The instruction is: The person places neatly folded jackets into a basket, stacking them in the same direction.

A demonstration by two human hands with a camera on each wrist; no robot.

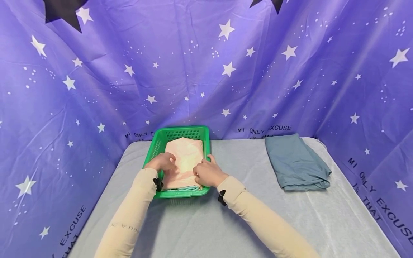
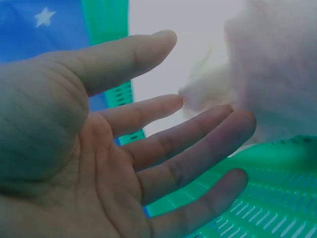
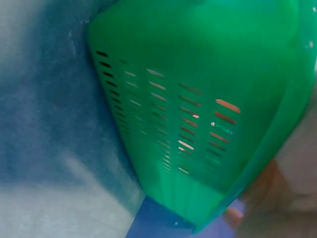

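A folded peach cloth (image 1: pixel 185 154) lies in a green basket (image 1: pixel 182 194), with a teal cloth edge (image 1: pixel 187 188) showing under its front. My left hand (image 1: pixel 162 162) is over the basket's left side, its fingers at the cloth; in the left wrist view the left hand (image 2: pixel 148 148) has its fingers spread and loosely bent, holding nothing. My right hand (image 1: pixel 209 172) is at the basket's right rim, fingers curled at the cloth's right edge, thumb outside by the rim. In the right wrist view the basket wall (image 3: pixel 163 109) covers most of that hand.
A folded blue-grey cloth (image 1: pixel 297 163) lies at the right back of the table (image 1: pixel 238 222), which has a pale grey cover. A purple curtain (image 1: pixel 193 71) with white stars hangs behind and on both sides.
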